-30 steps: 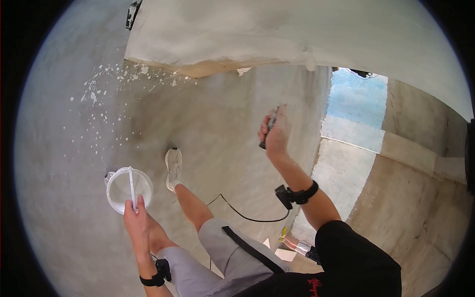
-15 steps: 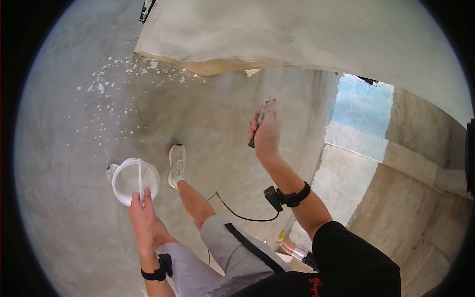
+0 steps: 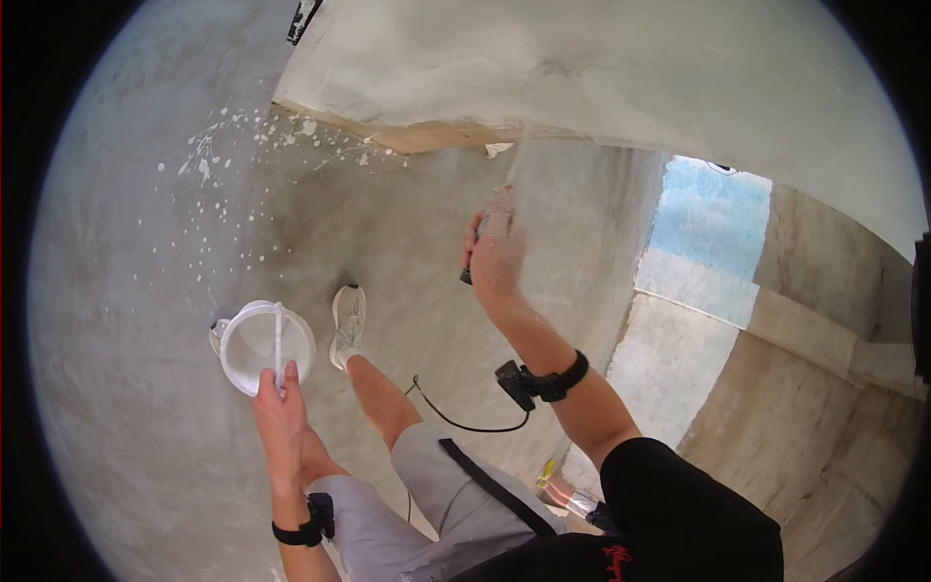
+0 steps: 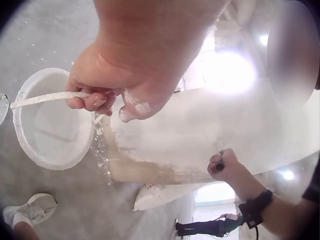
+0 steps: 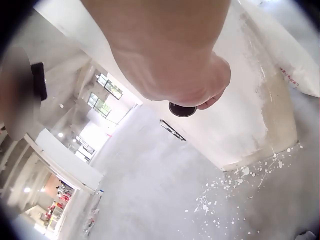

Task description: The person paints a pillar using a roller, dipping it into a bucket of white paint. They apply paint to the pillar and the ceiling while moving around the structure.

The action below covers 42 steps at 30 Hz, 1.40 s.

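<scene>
My left hand (image 3: 279, 427) grips the white-coated handle (image 3: 278, 335) of a white bucket (image 3: 227, 367), which hangs over one shoe. In the left wrist view, pale material shows inside the bucket, and white smears mark the thumb. My right hand (image 3: 499, 257) is curled round a black-handled tool (image 3: 466, 276), raised close to a white-coated wall (image 3: 465, 68). A thin pale strip reaches from that hand toward the wall's lower edge. The right wrist view shows the round black butt (image 5: 182, 109) of the tool under the fist; the hand hides its far end.
White splatters (image 3: 204, 170) mark the grey floor by the wall's corner. A black cable (image 3: 465, 424) hangs from the right wrist camera. A pale sack (image 4: 160, 195) lies at the wall's foot. Another person (image 4: 210, 227) stands in the background. A blue-and-white painted panel (image 3: 708, 223) is at the right.
My right hand has moved left and slightly up with the tool, closer to the wall's lower edge. The bucket has shifted slightly up and right in view, still in my left hand.
</scene>
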{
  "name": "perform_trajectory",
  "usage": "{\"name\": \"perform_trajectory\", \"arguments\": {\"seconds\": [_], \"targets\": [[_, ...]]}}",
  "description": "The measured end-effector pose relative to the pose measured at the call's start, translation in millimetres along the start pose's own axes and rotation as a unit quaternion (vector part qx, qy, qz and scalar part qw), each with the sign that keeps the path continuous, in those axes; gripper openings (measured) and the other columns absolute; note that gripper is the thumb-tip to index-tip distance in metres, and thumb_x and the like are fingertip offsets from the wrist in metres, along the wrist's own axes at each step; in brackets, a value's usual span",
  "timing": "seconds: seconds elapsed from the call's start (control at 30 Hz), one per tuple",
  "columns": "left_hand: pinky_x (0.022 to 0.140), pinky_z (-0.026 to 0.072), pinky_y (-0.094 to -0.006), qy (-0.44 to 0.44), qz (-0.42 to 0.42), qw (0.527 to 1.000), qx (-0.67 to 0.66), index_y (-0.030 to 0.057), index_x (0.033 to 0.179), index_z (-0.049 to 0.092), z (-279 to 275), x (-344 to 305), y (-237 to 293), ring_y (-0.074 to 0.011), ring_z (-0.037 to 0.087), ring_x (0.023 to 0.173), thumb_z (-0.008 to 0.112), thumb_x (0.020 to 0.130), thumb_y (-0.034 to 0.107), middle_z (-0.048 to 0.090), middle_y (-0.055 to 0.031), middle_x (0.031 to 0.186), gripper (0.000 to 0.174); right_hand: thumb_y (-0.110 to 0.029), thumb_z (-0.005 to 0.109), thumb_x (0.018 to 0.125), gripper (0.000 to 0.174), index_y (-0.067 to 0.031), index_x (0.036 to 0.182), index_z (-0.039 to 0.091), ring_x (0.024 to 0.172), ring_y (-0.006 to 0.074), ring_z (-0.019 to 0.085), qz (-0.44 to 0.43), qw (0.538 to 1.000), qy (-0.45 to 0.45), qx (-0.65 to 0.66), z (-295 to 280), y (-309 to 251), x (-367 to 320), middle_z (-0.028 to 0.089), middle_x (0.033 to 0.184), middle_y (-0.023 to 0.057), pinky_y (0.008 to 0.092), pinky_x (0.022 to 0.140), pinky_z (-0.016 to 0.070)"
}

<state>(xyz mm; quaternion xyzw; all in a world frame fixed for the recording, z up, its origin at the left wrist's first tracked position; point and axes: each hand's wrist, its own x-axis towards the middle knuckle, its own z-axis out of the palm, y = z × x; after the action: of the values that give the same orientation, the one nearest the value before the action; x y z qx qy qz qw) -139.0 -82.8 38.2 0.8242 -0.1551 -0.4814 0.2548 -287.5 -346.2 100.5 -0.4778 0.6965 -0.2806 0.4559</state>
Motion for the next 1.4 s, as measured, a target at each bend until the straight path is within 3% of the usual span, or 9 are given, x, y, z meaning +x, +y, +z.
{"name": "perform_trajectory", "arguments": {"seconds": [0.33,0.4,0.47,0.77,0.97,1.13,1.4], "targets": [[0.051,0.0351,-0.0396,-0.004,-0.016,1.000,-0.011,-0.0028,0.076,0.044,-6,-1,-19,-0.0276,0.035,0.052,0.054,0.094,0.030,0.044,-0.0175,0.056,0.039,-0.035,0.033,0.101,0.043,-0.0043,0.073,0.043,0.035,0.0103,0.035,0.044,0.997,-0.062,-0.018,39,40,22,0.037,0.051,-0.0004,0.0281,0.031,0.0305],[0.052,0.0359,-0.0399,0.002,-0.018,1.000,-0.015,-0.0031,0.077,0.044,-4,0,-25,-0.0287,0.037,0.052,0.054,0.094,0.030,0.045,-0.0180,0.056,0.039,-0.035,0.032,0.101,0.042,-0.0053,0.073,0.041,0.037,0.0098,0.036,-0.004,0.996,-0.074,-0.059,43,42,20,0.037,0.053,-0.0009,0.0272,0.032,0.0311],[0.052,0.0363,-0.0402,0.007,-0.016,1.000,-0.016,-0.0032,0.077,0.044,-5,1,-28,-0.0296,0.037,0.052,0.054,0.094,0.030,0.045,-0.0187,0.057,0.039,-0.036,0.032,0.101,0.042,-0.0062,0.072,0.040,0.039,0.0092,0.036,-0.050,0.990,-0.083,-0.099,46,34,14,0.037,0.054,-0.0014,0.0263,0.034,0.0318],[0.052,0.0376,-0.0412,-0.014,-0.034,0.999,-0.009,-0.0035,0.078,0.045,-12,4,-26,-0.0347,0.040,0.053,0.054,0.094,0.030,0.049,-0.0221,0.059,0.038,-0.041,0.030,0.100,0.044,-0.0075,0.072,0.039,0.040,0.0100,0.036,0.045,0.999,-0.004,0.029,71,-33,-20,0.037,0.055,-0.0001,0.0267,0.037,0.0339],[0.051,0.0372,-0.0421,-0.010,-0.016,1.000,-0.011,-0.0036,0.078,0.044,-10,5,-25,-0.0359,0.040,0.051,0.054,0.094,0.030,0.050,-0.0221,0.058,0.038,-0.041,0.031,0.100,0.047,-0.0059,0.070,0.038,0.038,0.0127,0.038,0.037,0.998,-0.027,-0.051,74,-7,-4,0.039,0.053,0.0021,0.0287,0.035,0.0333],[0.051,0.0369,-0.0425,-0.004,-0.008,1.000,-0.008,-0.0032,0.077,0.044,-9,6,-28,-0.0359,0.040,0.051,0.054,0.094,0.029,0.049,-0.0215,0.056,0.038,-0.046,0.033,0.099,0.048,-0.0080,0.070,0.039,0.038,0.0118,0.036,0.043,0.998,-0.037,0.023,97,27,8,0.038,0.052,0.0006,0.0274,0.035,0.0305],[0.048,0.0349,-0.0425,0.004,0.019,1.000,0.002,-0.0028,0.075,0.045,-21,7,-29,-0.0330,0.040,0.047,0.054,0.094,0.028,0.048,-0.0204,0.054,0.037,-0.047,0.038,0.098,0.044,-0.0095,0.076,0.043,0.042,0.0095,0.035,0.056,0.997,-0.004,0.056,50,-24,-15,0.039,0.054,-0.0006,0.0240,0.038,0.0298]]}}
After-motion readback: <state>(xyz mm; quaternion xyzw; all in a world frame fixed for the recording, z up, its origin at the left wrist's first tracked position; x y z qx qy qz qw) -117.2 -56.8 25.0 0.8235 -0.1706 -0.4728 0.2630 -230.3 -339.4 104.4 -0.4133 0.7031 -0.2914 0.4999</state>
